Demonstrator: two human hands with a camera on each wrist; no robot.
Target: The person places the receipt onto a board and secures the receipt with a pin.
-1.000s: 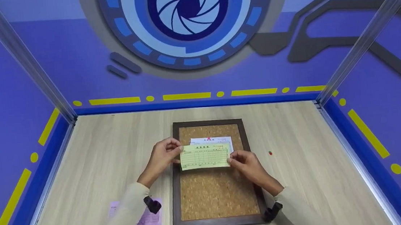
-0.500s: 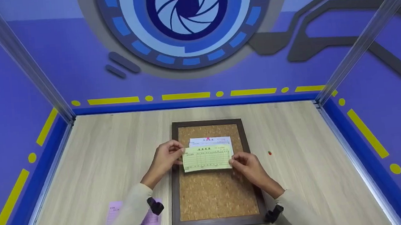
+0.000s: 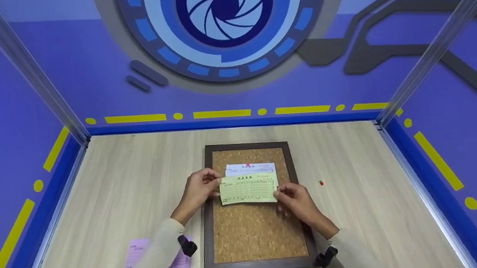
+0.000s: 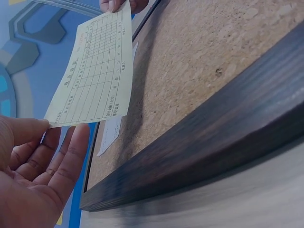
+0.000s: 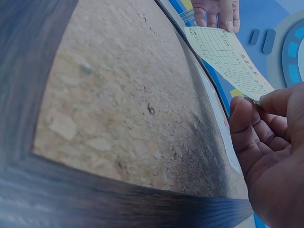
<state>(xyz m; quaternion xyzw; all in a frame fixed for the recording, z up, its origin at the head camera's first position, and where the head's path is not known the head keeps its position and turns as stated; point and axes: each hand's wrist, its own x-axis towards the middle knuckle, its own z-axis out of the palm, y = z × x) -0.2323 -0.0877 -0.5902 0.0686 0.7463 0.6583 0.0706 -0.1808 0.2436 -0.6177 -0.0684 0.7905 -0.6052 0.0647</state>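
Note:
Both hands hold a light green printed form [image 3: 248,190] above a cork board [image 3: 258,236] with a dark wooden frame. The left hand [image 3: 198,191] pinches the form's left end between thumb and fingers, as the left wrist view shows. At the other end, the right hand [image 3: 298,202] pinches the lower right corner. Behind the green form, a white form [image 3: 235,169] lies on the cork with a red pin [image 3: 248,165] at its top edge; its lower part is hidden. In both wrist views the green slip stands clear of the cork.
A purple form [image 3: 134,253] lies on the table left of the board, partly under the left forearm. A tiny red and green object [image 3: 321,183] sits on the table to the board's right. Blue printed walls [image 3: 235,95] enclose the table.
The green form has shifted slightly right and down over the white form, carried by both hands. More of the white form's upper part shows. Both hands keep their pinch.

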